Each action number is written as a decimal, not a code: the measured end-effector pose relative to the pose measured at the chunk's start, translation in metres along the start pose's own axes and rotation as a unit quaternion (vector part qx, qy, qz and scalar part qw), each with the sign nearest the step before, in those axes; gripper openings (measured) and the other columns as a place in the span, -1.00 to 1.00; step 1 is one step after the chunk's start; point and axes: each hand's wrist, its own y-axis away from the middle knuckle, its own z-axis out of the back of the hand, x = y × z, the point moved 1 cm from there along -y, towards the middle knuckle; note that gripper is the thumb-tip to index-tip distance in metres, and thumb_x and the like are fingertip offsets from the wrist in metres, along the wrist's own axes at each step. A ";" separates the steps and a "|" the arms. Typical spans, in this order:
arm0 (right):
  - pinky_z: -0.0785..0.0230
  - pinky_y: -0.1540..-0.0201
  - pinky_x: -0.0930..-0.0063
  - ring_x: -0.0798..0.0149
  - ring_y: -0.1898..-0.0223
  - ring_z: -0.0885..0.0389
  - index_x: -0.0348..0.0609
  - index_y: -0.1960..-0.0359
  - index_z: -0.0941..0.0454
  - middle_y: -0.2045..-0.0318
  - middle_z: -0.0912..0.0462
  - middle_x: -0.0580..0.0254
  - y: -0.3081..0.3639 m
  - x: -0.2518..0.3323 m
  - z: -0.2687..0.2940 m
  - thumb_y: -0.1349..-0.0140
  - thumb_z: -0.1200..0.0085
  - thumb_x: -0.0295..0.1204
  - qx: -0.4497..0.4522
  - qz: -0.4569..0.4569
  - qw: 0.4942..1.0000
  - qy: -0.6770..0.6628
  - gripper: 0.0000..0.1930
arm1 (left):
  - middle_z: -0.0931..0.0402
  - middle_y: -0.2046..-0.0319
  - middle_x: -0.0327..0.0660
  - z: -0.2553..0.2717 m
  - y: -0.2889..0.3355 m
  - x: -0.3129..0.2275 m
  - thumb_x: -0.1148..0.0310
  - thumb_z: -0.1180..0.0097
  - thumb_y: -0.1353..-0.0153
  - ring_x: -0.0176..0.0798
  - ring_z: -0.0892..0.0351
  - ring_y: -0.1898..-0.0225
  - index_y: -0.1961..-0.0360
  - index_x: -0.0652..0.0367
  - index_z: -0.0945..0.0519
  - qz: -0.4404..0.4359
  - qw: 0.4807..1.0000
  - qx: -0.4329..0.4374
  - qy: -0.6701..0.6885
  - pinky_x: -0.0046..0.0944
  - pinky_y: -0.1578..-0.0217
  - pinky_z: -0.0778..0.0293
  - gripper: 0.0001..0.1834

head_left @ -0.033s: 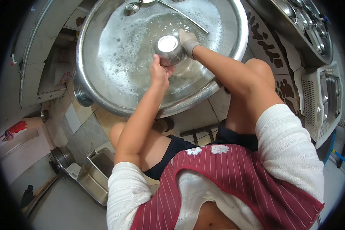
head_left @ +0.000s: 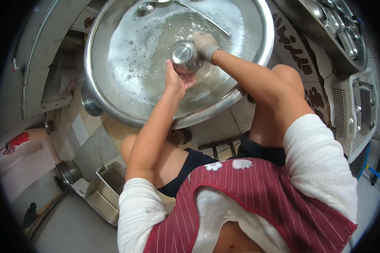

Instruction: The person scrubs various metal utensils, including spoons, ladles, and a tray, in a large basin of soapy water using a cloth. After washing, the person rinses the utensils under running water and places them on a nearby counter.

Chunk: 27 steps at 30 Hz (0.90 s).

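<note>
Cupping the metal pot (head_left: pixel 189 63) from below and to the left, your left hand (head_left: pixel 176 81) has its thumb up the near side and its fingers curled underneath. Up on the far right goes your right hand (head_left: pixel 204 44), in a pale glove, right beside the pot's upper edge; its fingertips are partly hidden, so I cannot tell how tightly they close, or on what. Close together, then, these two hands, with the pot between them, its flat round base turned up toward you (a bright, shiny disc, that one). It sits over the cloudy water (head_left: pixel 173 27), near the middle of the big metal basin (head_left: pixel 101 76), with white foam (head_left: pixel 131 59) spreading on the left. Beyond your hands, a long metal handle (head_left: pixel 203 18) slants across the water, and a small metal cup (head_left: pixel 146 9) lies in the suds at upper left. Out to your right, a metal tub (head_left: pixel 359 64) carries shiny utensils, and below it a white plastic basket (head_left: pixel 342 105) holds more metalware. Down at lower left, a rectangular metal container (head_left: pixel 101 198) rests near the tiles. Closest to you, the striped red apron (head_left: pixel 253 181) sits between white sleeves (head_left: pixel 316 152).
</note>
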 end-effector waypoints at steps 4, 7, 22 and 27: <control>-0.37 0.04 0.23 -0.04 0.12 -0.57 -0.14 0.14 -0.58 0.17 -0.59 -0.16 0.022 -0.015 -0.032 -0.14 0.19 0.08 0.119 0.249 0.879 0.389 -0.44 | -0.16 -0.17 0.16 0.012 -0.008 -0.013 -0.23 0.26 -0.22 0.27 -0.32 -0.10 -0.25 0.25 -0.13 0.183 0.981 0.055 0.022 0.29 -0.05 -0.33 -0.19; -0.38 0.06 0.27 0.06 0.10 -0.56 -0.12 0.15 -0.59 0.15 -0.61 0.00 0.004 -0.044 -0.044 -0.15 0.07 -0.16 0.236 0.297 0.796 0.471 -0.62 | -0.24 -0.12 0.15 0.033 -0.029 -0.007 -0.21 0.29 -0.26 0.23 -0.38 -0.05 -0.22 0.24 -0.18 0.130 0.986 0.068 -0.076 0.26 0.08 -0.47 -0.24; -0.43 0.09 0.31 0.17 0.14 -0.61 -0.03 0.20 -0.64 0.22 -0.65 0.14 0.003 -0.067 -0.037 0.07 -0.18 -0.11 0.287 0.320 0.599 0.675 -0.60 | -0.34 0.00 0.23 0.046 -0.041 0.003 0.42 0.06 -0.09 0.24 -0.53 0.19 -0.26 0.11 -0.11 -0.222 0.766 -0.044 -0.602 0.11 0.34 -0.53 -0.35; -0.43 0.09 0.30 0.16 0.14 -0.60 -0.06 0.19 -0.64 0.18 -0.64 0.14 -0.012 -0.080 -0.044 -0.01 -0.10 -0.20 0.318 0.317 0.589 0.672 -0.65 | -0.40 -0.01 0.14 -0.047 -0.024 -0.118 0.34 0.03 -0.21 0.03 -0.53 0.15 -0.23 0.30 -0.17 -0.555 0.538 -0.129 -0.622 -0.10 0.17 -0.46 -0.42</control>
